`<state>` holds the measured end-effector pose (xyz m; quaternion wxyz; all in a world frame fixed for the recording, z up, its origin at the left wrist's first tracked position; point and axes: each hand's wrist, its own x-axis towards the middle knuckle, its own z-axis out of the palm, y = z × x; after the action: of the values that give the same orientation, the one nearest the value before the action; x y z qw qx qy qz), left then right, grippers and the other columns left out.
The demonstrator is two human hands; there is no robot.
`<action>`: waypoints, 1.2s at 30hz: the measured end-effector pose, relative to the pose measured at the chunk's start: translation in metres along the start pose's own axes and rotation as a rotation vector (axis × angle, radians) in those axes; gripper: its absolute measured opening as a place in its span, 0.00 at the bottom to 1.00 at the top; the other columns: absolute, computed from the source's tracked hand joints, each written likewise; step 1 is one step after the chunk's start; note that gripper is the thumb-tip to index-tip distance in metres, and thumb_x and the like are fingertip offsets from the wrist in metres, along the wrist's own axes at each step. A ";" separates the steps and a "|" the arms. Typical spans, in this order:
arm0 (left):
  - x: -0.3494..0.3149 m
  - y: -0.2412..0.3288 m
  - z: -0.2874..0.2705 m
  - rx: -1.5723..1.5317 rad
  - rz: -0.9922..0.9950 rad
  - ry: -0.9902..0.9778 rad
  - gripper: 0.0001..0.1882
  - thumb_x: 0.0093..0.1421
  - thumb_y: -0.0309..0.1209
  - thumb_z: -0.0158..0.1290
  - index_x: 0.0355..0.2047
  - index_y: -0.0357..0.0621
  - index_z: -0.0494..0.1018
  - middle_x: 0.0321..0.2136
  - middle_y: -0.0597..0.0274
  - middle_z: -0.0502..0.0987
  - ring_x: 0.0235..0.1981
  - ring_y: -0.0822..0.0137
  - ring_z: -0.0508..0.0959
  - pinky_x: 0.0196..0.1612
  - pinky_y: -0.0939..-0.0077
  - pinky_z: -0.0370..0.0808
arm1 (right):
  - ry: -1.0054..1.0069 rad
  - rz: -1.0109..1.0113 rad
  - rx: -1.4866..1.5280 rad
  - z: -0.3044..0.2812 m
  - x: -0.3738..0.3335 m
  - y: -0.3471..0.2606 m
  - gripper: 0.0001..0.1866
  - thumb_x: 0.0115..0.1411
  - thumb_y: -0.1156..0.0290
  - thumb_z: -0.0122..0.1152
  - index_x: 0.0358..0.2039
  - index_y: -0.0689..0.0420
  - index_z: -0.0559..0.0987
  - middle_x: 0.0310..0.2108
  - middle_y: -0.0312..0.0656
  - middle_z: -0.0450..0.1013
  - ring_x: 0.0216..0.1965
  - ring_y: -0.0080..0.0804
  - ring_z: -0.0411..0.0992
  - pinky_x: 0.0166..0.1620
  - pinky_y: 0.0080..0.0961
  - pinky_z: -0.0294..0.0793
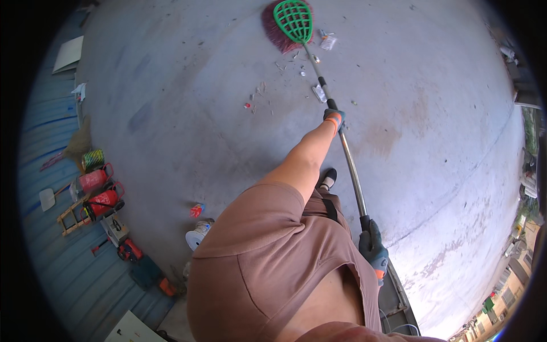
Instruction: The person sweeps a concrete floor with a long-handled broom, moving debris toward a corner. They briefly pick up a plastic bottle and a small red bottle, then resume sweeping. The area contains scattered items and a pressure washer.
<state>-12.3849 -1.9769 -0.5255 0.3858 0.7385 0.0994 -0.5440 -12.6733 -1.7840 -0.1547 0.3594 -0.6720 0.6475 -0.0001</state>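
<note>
A long broom stretches away from me, its green lattice head [295,21] and dark red bristles [274,35] on the grey floor at the top of the view. My left hand [335,118], in a grey and orange work glove, reaches forward and is closed round the metal handle [351,165] just below a black joint. Farther back, my right hand [373,251], gloved alike, is closed on the black grip at the handle's end, its thumb raised along it. Small litter lies near the bristles: a clear crumpled wrapper [327,41], a white scrap [319,93] and a red bit [247,105].
Two red fire extinguishers [104,203] stand by the blue corrugated wall [45,171] on the left, near a dustpan [48,199] and tools. A cable spool [197,236] and a red wrapper [197,210] lie left of my body. A dark metal edge [399,299] runs at lower right.
</note>
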 end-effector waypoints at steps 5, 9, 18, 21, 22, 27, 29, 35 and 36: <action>0.002 -0.001 -0.010 0.347 0.240 0.299 0.12 0.53 0.31 0.53 0.36 0.38 0.71 0.28 0.55 0.78 0.28 0.63 0.80 0.28 0.72 0.75 | -0.120 -0.060 0.239 0.017 -0.004 0.049 0.18 0.65 0.71 0.51 0.55 0.57 0.72 0.46 0.45 0.77 0.45 0.30 0.76 0.47 0.25 0.73; -0.029 0.000 -0.003 0.007 0.331 0.165 0.30 0.67 0.55 0.35 0.58 0.47 0.67 0.43 0.58 0.79 0.41 0.66 0.78 0.41 0.75 0.73 | -0.088 -0.197 0.237 0.029 -0.007 0.102 0.18 0.65 0.71 0.51 0.55 0.56 0.72 0.47 0.42 0.77 0.48 0.28 0.75 0.49 0.25 0.72; -0.058 -0.072 -0.088 -0.097 0.126 0.471 0.06 0.49 0.23 0.54 0.26 0.34 0.69 0.16 0.55 0.73 0.12 0.61 0.74 0.16 0.68 0.72 | -0.332 -0.206 0.118 -0.028 0.006 0.153 0.19 0.60 0.63 0.57 0.51 0.51 0.75 0.39 0.45 0.78 0.40 0.40 0.78 0.42 0.32 0.76; -0.076 -0.103 -0.114 -0.320 0.110 0.422 0.09 0.49 0.24 0.54 0.30 0.35 0.68 0.19 0.53 0.74 0.13 0.60 0.74 0.19 0.65 0.74 | -0.367 -0.303 0.025 -0.047 0.015 0.169 0.19 0.59 0.59 0.58 0.50 0.49 0.76 0.36 0.46 0.79 0.38 0.43 0.78 0.40 0.34 0.77; -0.084 -0.107 -0.120 -0.392 0.095 0.410 0.12 0.47 0.27 0.56 0.32 0.36 0.68 0.21 0.51 0.76 0.16 0.59 0.76 0.21 0.63 0.76 | -0.358 -0.344 -0.008 -0.051 0.017 0.171 0.19 0.58 0.58 0.59 0.50 0.48 0.76 0.36 0.46 0.79 0.37 0.44 0.78 0.39 0.35 0.77; -0.091 -0.144 -0.189 -0.655 -0.024 0.498 0.08 0.49 0.25 0.53 0.30 0.36 0.68 0.19 0.54 0.72 0.14 0.60 0.73 0.18 0.64 0.72 | -0.305 -0.604 -0.230 -0.045 0.041 0.142 0.20 0.56 0.50 0.59 0.47 0.42 0.77 0.28 0.46 0.78 0.30 0.48 0.77 0.31 0.40 0.76; -0.089 -0.155 -0.227 -0.820 -0.071 0.459 0.08 0.49 0.25 0.53 0.30 0.37 0.67 0.20 0.55 0.71 0.15 0.60 0.72 0.20 0.62 0.72 | -0.245 -0.707 -0.301 -0.034 0.052 0.124 0.20 0.54 0.48 0.60 0.45 0.41 0.77 0.24 0.44 0.77 0.25 0.48 0.76 0.27 0.41 0.74; -0.067 -0.168 -0.319 -1.073 -0.115 0.318 0.05 0.52 0.28 0.51 0.25 0.45 0.65 0.18 0.60 0.68 0.19 0.62 0.70 0.25 0.66 0.71 | -0.125 -0.928 -0.444 0.004 0.064 0.014 0.17 0.54 0.50 0.61 0.41 0.42 0.78 0.18 0.41 0.75 0.19 0.44 0.73 0.21 0.40 0.69; -0.058 -0.182 -0.345 -1.143 -0.121 0.298 0.05 0.52 0.29 0.51 0.25 0.45 0.65 0.18 0.60 0.69 0.20 0.62 0.70 0.26 0.65 0.71 | -0.130 -0.976 -0.440 0.012 0.062 -0.012 0.16 0.54 0.49 0.61 0.40 0.42 0.78 0.18 0.41 0.75 0.19 0.44 0.73 0.21 0.40 0.69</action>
<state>-12.2593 -1.6028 -0.5203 0.6726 0.4750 0.4716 -0.3155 -12.6469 -1.8336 -0.1864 0.2077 -0.9529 0.2208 0.0103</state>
